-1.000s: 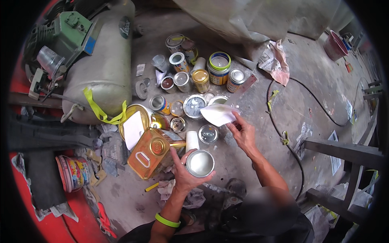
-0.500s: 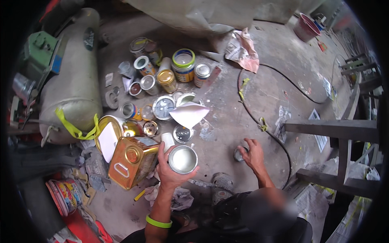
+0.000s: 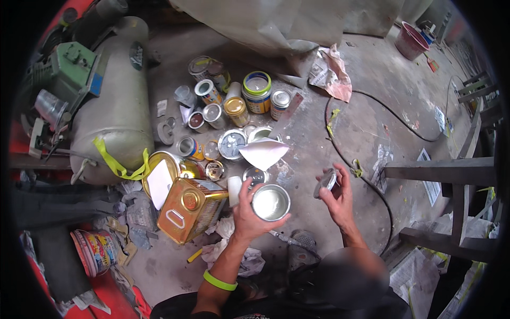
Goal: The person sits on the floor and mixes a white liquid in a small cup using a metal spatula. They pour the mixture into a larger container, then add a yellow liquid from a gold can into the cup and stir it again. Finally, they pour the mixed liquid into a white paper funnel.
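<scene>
An open paint can (image 3: 271, 203) is in my left hand (image 3: 251, 222), whose fingers wrap round its side. The can's mouth faces up, and its inside looks pale and shiny. To the right, my right hand (image 3: 340, 199) grips a round grey can lid (image 3: 325, 183), tilted on edge and apart from the can. Just beyond the left hand, a paper cone strainer (image 3: 264, 153) rests over an open can (image 3: 261, 133). A dark-topped can (image 3: 255, 175) stands beneath the cone's tip, partly behind the held can. A large orange-gold rectangular tin (image 3: 188, 210) sits left of my left hand.
Several paint cans, including a green-rimmed one (image 3: 257, 87), crowd the floor ahead. A grey tank (image 3: 114, 106) lies at left. A black hose (image 3: 366, 186) curves along the right, beside dark metal beams (image 3: 425, 170). Crumpled paper (image 3: 332, 72) lies farther off, near a dark red bucket (image 3: 410, 41).
My right hand has picked the lid up off the floor and tilted it. The left hand still holds the can. The whole view has shifted slightly.
</scene>
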A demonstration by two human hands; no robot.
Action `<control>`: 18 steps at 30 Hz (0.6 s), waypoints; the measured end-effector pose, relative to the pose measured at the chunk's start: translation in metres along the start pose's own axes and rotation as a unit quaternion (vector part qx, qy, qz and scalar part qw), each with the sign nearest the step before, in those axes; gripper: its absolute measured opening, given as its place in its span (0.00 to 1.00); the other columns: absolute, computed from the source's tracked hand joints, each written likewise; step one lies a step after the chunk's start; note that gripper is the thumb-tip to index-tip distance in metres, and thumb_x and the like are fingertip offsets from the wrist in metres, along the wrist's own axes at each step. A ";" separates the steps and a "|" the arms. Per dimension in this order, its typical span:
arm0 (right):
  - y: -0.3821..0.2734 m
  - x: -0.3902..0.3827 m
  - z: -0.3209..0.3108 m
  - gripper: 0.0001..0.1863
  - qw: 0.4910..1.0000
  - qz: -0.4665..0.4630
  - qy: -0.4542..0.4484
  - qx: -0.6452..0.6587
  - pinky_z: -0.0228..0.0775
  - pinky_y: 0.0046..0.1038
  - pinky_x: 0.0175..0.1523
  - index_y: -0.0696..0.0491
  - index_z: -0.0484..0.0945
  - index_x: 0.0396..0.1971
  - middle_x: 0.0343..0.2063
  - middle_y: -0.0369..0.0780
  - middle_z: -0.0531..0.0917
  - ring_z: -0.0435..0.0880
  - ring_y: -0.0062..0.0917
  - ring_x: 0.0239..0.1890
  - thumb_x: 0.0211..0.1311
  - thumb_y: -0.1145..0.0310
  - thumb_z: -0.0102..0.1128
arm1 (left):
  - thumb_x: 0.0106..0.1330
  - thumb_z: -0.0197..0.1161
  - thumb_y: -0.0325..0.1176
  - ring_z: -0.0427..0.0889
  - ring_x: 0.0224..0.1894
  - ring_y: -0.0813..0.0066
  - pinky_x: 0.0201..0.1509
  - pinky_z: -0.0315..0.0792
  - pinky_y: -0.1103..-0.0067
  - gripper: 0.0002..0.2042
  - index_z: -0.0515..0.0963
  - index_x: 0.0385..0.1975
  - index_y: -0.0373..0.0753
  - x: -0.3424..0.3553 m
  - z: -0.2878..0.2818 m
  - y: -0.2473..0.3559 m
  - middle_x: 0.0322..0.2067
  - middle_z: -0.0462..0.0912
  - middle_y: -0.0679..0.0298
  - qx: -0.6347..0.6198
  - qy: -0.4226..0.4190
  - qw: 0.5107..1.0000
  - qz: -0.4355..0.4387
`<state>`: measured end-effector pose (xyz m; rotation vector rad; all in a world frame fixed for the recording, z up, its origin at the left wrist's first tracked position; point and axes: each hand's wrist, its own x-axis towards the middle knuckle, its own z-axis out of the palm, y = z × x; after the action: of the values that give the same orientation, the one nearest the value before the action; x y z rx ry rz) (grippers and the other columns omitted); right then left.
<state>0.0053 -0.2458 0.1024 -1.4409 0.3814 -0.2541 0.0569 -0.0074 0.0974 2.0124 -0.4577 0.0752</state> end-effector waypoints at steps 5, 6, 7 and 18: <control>-0.033 0.012 0.040 0.36 0.916 -0.335 -0.166 -0.144 0.73 0.41 0.63 0.54 0.69 0.51 0.59 0.55 0.74 0.78 0.45 0.63 0.48 0.61 0.85 | 0.37 0.90 0.46 0.88 0.53 0.51 0.53 0.84 0.65 0.64 0.52 0.73 0.34 0.001 0.008 0.007 0.55 0.84 0.45 -0.021 -0.032 0.999 -0.014; -0.029 0.009 0.044 0.35 0.911 -0.330 -0.182 -0.170 0.71 0.42 0.64 0.54 0.68 0.48 0.60 0.55 0.73 0.77 0.45 0.64 0.47 0.61 0.86 | 0.39 0.88 0.45 0.87 0.55 0.48 0.55 0.83 0.63 0.62 0.52 0.73 0.35 0.000 0.009 0.009 0.56 0.83 0.44 -0.014 -0.032 0.999 -0.018; -0.026 0.005 0.047 0.35 0.905 -0.324 -0.196 -0.195 0.70 0.42 0.66 0.53 0.67 0.45 0.61 0.55 0.73 0.76 0.44 0.66 0.46 0.61 0.87 | 0.40 0.88 0.44 0.86 0.55 0.47 0.55 0.83 0.63 0.61 0.52 0.73 0.35 0.001 0.008 0.009 0.56 0.83 0.44 -0.019 -0.031 0.999 -0.019; -0.046 -0.015 0.047 0.40 0.892 -0.234 -0.227 -0.312 0.74 0.44 0.58 0.56 0.77 0.58 0.54 0.56 0.79 0.80 0.51 0.55 0.47 0.51 0.79 | 0.45 0.81 0.35 0.87 0.53 0.48 0.54 0.82 0.62 0.53 0.55 0.72 0.35 -0.011 0.016 0.005 0.54 0.84 0.47 -0.010 -0.039 0.999 0.024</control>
<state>0.0136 -0.2025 0.1539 -2.1609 -0.3153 -0.1732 0.0426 -0.0203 0.0914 1.9907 -0.5553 0.0212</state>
